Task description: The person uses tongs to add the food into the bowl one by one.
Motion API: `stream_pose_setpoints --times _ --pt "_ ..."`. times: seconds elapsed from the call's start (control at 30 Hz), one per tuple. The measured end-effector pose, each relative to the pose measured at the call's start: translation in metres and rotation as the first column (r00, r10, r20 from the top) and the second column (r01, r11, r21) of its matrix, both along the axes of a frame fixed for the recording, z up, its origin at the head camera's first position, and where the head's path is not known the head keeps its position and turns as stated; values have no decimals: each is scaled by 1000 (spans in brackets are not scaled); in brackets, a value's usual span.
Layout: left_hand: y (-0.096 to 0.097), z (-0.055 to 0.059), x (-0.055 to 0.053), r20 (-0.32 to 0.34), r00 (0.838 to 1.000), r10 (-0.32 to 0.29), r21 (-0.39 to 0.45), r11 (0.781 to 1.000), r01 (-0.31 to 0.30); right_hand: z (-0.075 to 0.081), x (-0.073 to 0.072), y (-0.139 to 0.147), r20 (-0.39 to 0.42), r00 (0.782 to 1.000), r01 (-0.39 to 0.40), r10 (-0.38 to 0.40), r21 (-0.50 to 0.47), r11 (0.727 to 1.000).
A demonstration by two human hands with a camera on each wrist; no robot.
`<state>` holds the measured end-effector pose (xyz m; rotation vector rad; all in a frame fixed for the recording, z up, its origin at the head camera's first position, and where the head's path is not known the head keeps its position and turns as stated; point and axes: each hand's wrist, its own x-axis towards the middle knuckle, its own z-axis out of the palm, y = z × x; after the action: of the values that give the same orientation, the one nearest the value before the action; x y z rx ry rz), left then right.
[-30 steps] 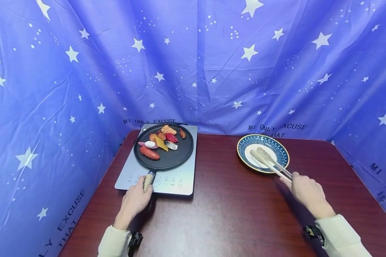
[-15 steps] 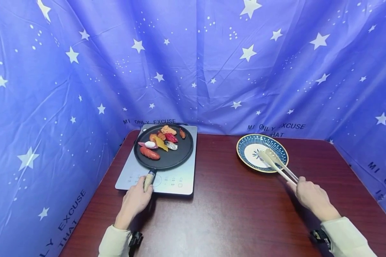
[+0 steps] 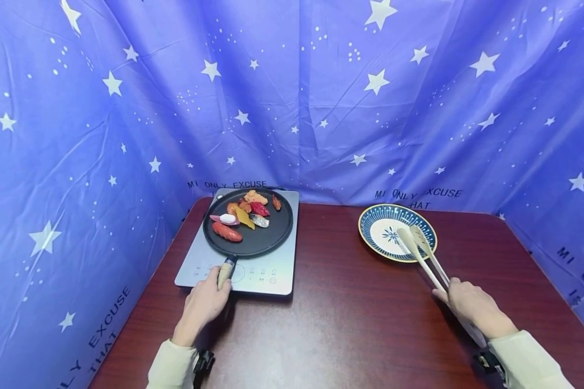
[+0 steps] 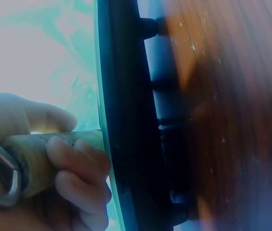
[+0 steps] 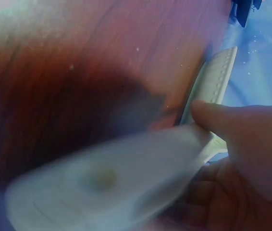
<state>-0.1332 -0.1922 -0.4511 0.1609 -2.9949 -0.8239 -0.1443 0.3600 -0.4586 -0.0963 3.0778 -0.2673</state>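
My left hand (image 3: pixel 207 298) grips the wooden handle (image 4: pixel 35 159) of a flat black frying pan (image 3: pixel 267 237), which sits on a silver induction cooker (image 3: pixel 284 270). Several pieces of food lie in the pan, among them a red sausage-like piece (image 3: pixel 227 232), a yellow slice (image 3: pixel 245 218) and an orange fried-looking piece (image 3: pixel 256 198). On the right, my right hand (image 3: pixel 477 306) holds a pair of pale tongs (image 3: pixel 430 269). Their tips hang over the right part of a blue-and-white patterned plate (image 3: pixel 373 249), with nothing seen between them. The right wrist view shows the tongs' handle end blurred.
Dark red wooden table (image 3: pixel 331 319) runs beneath everything. Blue star-printed curtains (image 3: pixel 297 97) stand close behind the table and along both sides. The cooker's touch panel faces me, beside the pan handle.
My right hand has drawn the tongs back and to the right, so the plate's middle pattern shows. The left hand, the pan and the food have stayed put.
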Motion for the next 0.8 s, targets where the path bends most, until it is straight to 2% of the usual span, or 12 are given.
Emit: stream_pose_setpoints --times 0.17,0.37,0.8 --pt "-1 -1 0 13 1000 -7 -6 1000 7 -5 -1 2 59 998 -1 2 -14 1000" --pt "-4 -1 -3 2 1000 -13 -41 999 13 -6 -2 -2 44 999 4 -3 -19 1000" --pt "-2 -1 -5 6 1000 -15 -48 999 15 -6 -6 0 70 997 21 -20 -17 1000"
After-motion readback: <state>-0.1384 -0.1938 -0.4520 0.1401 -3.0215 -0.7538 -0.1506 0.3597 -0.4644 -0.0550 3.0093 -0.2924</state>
